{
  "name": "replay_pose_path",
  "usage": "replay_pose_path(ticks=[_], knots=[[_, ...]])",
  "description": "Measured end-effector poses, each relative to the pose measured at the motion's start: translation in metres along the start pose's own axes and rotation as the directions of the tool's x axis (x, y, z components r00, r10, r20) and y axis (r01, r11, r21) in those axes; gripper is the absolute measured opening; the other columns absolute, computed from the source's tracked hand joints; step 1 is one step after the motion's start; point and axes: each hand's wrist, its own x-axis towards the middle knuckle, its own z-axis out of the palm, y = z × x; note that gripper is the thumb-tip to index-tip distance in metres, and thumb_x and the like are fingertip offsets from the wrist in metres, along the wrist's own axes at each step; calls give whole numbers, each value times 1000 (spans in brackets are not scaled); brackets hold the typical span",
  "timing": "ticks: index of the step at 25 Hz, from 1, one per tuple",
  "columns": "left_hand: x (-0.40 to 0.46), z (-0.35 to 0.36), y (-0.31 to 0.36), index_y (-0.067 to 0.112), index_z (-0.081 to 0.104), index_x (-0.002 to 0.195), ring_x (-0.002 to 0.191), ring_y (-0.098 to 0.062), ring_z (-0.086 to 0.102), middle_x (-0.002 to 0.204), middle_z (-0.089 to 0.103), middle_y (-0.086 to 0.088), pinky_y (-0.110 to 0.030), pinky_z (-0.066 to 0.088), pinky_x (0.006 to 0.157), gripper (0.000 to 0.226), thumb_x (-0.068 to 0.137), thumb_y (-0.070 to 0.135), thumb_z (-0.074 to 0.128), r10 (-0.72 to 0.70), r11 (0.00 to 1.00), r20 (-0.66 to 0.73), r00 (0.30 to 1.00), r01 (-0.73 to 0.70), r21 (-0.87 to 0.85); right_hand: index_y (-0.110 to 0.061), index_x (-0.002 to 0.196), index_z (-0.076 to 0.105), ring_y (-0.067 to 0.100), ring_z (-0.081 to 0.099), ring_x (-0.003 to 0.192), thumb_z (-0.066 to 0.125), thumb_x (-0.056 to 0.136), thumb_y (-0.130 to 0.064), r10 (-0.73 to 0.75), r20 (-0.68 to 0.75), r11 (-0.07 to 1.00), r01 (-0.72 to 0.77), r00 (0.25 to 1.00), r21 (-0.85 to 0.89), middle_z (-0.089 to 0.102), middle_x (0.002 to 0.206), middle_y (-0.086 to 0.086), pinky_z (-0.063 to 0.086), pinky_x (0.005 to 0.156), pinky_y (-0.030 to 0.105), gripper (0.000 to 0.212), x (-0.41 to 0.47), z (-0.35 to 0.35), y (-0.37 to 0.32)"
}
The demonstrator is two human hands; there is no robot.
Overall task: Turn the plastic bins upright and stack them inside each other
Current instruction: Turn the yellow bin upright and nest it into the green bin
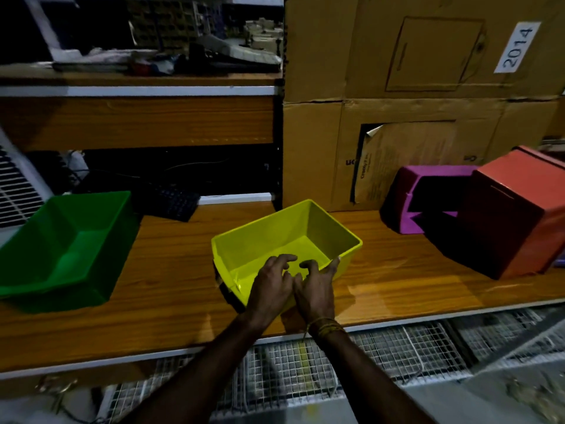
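A yellow bin (308, 231) stands upright, mouth up, in the middle of the wooden table (171, 270). My left hand (270, 286) and my right hand (315, 289) hover side by side over its near rim, fingers loosely curled above the inside; whether they touch the rim I cannot tell. A green bin (67, 249) stands upright at the left. At the right a purple bin (428, 200) lies on its side with its mouth facing me, and an orange bin (513, 221) lies tipped over beside it.
Large cardboard boxes (412, 102) stand along the back right. A dark keyboard (171, 201) lies behind the green bin, under a wooden shelf. White wire mesh baskets (382, 353) sit below the table's front edge. A white vented panel (15, 191) is at far left.
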Motion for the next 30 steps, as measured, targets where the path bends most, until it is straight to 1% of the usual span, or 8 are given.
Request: replay_pose_path(ticks=[4,7,10,12,15,18,21,30], knots=[[3,-1,-7,33,54,130,141,-27,32,149,38,-6,-48,26,114,39,91,29,53,-61,878,49,997,30,478,-16,123,55,47,61,104,55,88,-11,-13,87,1000,15,996,-26,-7,155,33,43,73,34,36,11,-13,2],[6,-11,-15,35,46,137,151,-34,6,160,18,-9,-61,4,117,45,93,39,52,-126,783,17,992,89,615,-21,118,58,38,70,87,50,90,-7,-84,143,995,90,986,-36,-9,159,25,50,72,34,33,21,-17,8],[8,-26,-28,35,42,140,150,-38,2,162,13,-13,-65,-1,115,51,90,45,53,-201,715,-18,979,160,680,-21,117,62,38,62,111,48,90,-2,-153,186,986,163,971,-39,-4,161,19,50,81,34,36,28,-21,10],[7,-37,-35,33,41,140,150,-40,5,160,16,-15,-64,6,116,54,90,46,53,-268,706,-23,963,213,675,-16,117,64,37,50,127,50,90,0,-212,225,974,224,951,-32,4,161,18,44,86,29,35,31,-24,7],[1,-50,-41,32,44,141,148,-38,14,153,34,-11,-54,25,113,51,92,45,53,-274,732,22,961,194,653,-9,117,65,33,54,119,54,89,2,-265,200,963,271,943,-6,27,153,17,39,79,15,32,27,-25,1],[-8,-65,-48,30,50,137,144,-33,27,152,36,-10,-46,33,109,47,91,42,56,-216,814,-9,976,185,551,-15,115,66,30,52,119,54,87,-9,-233,42,972,235,971,-22,41,141,12,50,87,31,31,5,-15,-1],[-24,-74,-60,28,57,130,136,-33,39,151,40,-10,-44,38,105,41,90,37,60,-182,868,-51,982,185,460,-23,115,65,33,41,130,56,86,-20,-209,22,977,210,978,-34,34,149,13,49,96,42,31,-26,2,4],[-37,-75,-61,32,71,105,130,-26,47,126,61,1,-39,39,105,22,85,37,65,-109,944,-155,982,151,294,-28,119,62,34,26,143,60,87,-29,-119,-35,993,119,992,0,32,152,19,35,106,39,32,-44,17,-16]])
